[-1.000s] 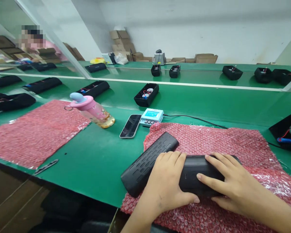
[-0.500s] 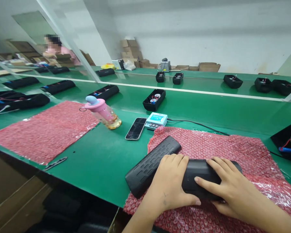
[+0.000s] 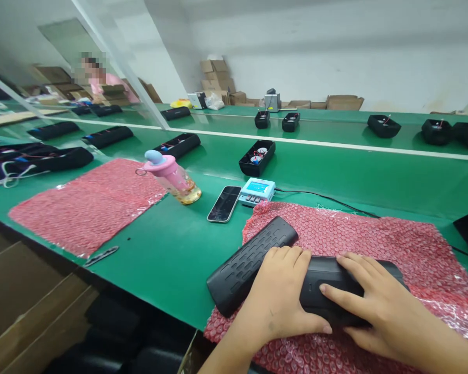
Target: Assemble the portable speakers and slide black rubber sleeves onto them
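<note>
1. Closest to me, the worker's left hand [image 3: 283,291] is laid across the left part of a black casing [image 3: 329,270], its fingers grasping the far edge while the thumb reaches along the near side.
2. The right hand [image 3: 378,306] grips the same casing farther right, fingers spread over its top, with one fingertip close to a small mark.
3. Under the casing I see red bubble wrap [image 3: 393,234], wrinkled and shiny, covering part of the green surface [image 3: 159,280].
4. A patterned black piece [image 3: 253,265] lies slantwise just left of the casing, partly on the wrap; the left hand hides whether the two touch.
5. Off to the left, a thin grey strip [image 3: 101,256] lies beside a second bubble sheet [image 3: 89,202].
6. Beyond the patterned piece, a phone [image 3: 224,204] lies next to a light-blue device [image 3: 258,191] with a lit screen and a black cable [image 3: 327,196]; a pink-lidded bottle [image 3: 179,182] stands to their left.
7. Behind the device sits an open black housing [image 3: 249,167] with wires inside.
8. Farther back, a person in pink [image 3: 115,80] is near cardboard boxes [image 3: 217,75].
</note>
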The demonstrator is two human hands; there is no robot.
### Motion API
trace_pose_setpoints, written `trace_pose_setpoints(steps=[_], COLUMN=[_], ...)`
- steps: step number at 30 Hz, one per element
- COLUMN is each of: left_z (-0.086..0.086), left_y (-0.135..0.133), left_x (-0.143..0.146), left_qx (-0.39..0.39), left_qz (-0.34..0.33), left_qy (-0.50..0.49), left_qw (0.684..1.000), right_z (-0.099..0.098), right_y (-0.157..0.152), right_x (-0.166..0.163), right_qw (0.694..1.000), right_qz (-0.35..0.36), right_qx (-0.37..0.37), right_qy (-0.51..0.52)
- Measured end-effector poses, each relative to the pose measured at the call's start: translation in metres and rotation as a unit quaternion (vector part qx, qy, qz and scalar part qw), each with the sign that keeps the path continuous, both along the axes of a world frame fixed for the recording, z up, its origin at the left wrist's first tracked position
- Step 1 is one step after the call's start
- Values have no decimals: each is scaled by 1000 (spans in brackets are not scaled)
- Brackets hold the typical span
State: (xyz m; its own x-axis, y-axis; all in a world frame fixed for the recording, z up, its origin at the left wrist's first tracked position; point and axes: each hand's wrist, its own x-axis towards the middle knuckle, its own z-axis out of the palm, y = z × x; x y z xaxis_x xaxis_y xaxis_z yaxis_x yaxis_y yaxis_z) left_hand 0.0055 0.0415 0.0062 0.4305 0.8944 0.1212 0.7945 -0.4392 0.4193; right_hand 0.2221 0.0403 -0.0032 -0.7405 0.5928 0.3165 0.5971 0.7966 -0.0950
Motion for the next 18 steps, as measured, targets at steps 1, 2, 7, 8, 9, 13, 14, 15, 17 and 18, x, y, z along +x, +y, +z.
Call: trace_pose_setpoints(steps=[1, 2, 7, 8, 9, 13, 14, 15, 17, 18], left_z=[0, 0, 1, 1, 1, 0, 0, 0, 0, 0], left_y=[0, 0, 0, 0, 0, -2, -2, -3, -3, -3], left_x=[0, 0, 0, 0, 0, 0, 0, 0, 0, 0], left_qx=[-3, -6, -8, -7, -6, -2, 0, 3, 5, 4], left_qz=[1, 2, 2, 0, 0, 2, 2, 3, 3, 3], left_qy=[1, 1, 4, 5, 6, 10, 10, 10, 11, 12], left_qw=[1000, 1000, 1000, 1000, 1000, 1000, 1000, 1000, 1000, 1000], right_z=[1, 1, 4, 4, 5, 6, 7, 8, 9, 9], right_y=[0, -1, -2, -3, -4, -6, -6, -6, -6, -6], right_x=[0, -1, 0, 0, 0, 1, 0, 0, -1, -1], right_qw=[1000, 1000, 1000, 999, 999, 999, 999, 999, 999, 999], right_qz=[-2, -4, -4, -4, -7, -11, -12, -11, -9, -9], right_qx=[0, -1, -28, -34, -38, -40, -38, -37, -33, -30], right_qy=[2, 3, -5, -10, -14, -21, -20, -19, -19, -17])
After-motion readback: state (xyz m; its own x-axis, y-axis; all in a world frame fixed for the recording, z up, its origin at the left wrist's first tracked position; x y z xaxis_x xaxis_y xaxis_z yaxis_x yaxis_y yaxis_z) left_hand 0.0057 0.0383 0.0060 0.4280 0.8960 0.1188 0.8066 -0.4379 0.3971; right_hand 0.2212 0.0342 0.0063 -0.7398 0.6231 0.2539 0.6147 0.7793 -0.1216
